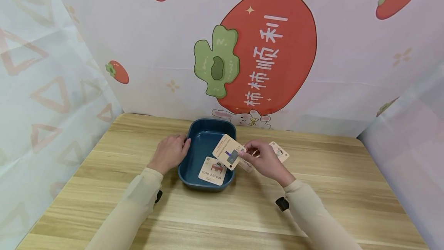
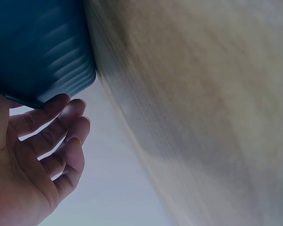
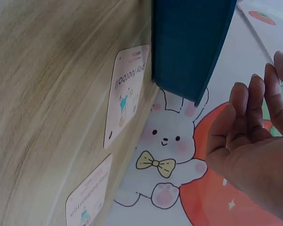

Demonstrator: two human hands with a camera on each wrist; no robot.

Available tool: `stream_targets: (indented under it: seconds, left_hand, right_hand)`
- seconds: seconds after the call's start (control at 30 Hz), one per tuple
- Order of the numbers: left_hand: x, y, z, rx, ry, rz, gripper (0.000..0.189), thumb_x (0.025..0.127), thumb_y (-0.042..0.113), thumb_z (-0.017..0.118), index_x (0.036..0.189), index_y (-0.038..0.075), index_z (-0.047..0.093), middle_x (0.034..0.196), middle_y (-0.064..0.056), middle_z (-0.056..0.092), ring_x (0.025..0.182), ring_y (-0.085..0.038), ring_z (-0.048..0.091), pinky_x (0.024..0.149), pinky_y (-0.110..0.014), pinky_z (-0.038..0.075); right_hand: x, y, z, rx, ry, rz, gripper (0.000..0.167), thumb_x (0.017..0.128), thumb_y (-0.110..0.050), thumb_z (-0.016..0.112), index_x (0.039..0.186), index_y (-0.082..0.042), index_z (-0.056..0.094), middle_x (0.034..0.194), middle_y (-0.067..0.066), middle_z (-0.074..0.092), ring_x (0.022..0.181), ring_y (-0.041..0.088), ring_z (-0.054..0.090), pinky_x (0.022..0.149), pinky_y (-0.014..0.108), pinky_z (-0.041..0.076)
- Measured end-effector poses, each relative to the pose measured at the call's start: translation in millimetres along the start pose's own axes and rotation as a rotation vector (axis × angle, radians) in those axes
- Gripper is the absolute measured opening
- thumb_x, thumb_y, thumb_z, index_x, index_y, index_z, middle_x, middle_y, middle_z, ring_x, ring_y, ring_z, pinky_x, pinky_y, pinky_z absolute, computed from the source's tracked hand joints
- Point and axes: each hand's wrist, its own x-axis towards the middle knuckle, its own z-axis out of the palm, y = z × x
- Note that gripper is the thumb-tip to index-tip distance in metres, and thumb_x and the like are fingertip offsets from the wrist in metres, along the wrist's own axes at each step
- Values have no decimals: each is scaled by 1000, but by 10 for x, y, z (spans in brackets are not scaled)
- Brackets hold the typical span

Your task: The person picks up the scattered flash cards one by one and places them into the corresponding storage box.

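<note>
At the left rim of a blue tray [image 1: 195, 157], my left hand [image 1: 170, 151] grips the edge, thumb over it and fingers outside; the left wrist view shows the fingers [image 2: 47, 136] bent by the rim. Above the tray's right side my right hand [image 1: 265, 159] pinches a square picture card [image 1: 224, 147] between thumb and fingers. That card is out of sight in the right wrist view. Inside the tray lies a "take a break" card [image 1: 212, 172]. Right of the tray, a "play football" card [image 3: 127, 89] and a "play badminton" card [image 3: 89, 197] lie on the table, partly covered by my right hand in the head view.
The wood-grain table [image 1: 312, 200] ends at a back wall sheet [image 1: 156, 49] printed with red fruit and a rabbit. Patterned sheets also stand at both sides. A dark wrist device [image 1: 282, 203] shows at the right sleeve.
</note>
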Motion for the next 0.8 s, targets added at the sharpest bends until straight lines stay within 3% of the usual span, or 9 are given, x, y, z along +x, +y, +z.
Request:
stream_targets:
  seconds: [0.23, 0.57, 0.8]
  left_hand:
    - [-1, 3, 1, 3, 4, 2, 28, 105, 24, 55, 91, 3, 67, 74, -5, 59, 70, -26, 60, 63, -42, 52]
    - [-8, 6, 3, 2, 2, -4, 28, 105, 24, 55, 97, 1, 68, 78, -9, 63, 73, -27, 61, 65, -43, 53]
    - [-1, -2, 0, -2, -3, -3, 28, 105, 24, 54, 92, 3, 66, 75, -7, 60, 70, -25, 58, 62, -41, 51]
  right_hand:
    - [27, 21, 104, 3, -13, -8, 10, 94, -17, 75, 90, -10, 69, 85, 1, 61, 80, 21, 57, 74, 37, 52]
    - [58, 47, 233, -14, -43, 54, 11, 92, -20, 78, 91, -13, 70, 88, 1, 61, 82, 21, 56, 69, 31, 51]
    - [76, 61, 282, -53, -45, 52, 12, 91, -21, 78, 89, -13, 70, 85, 0, 59, 81, 18, 56, 68, 30, 49]
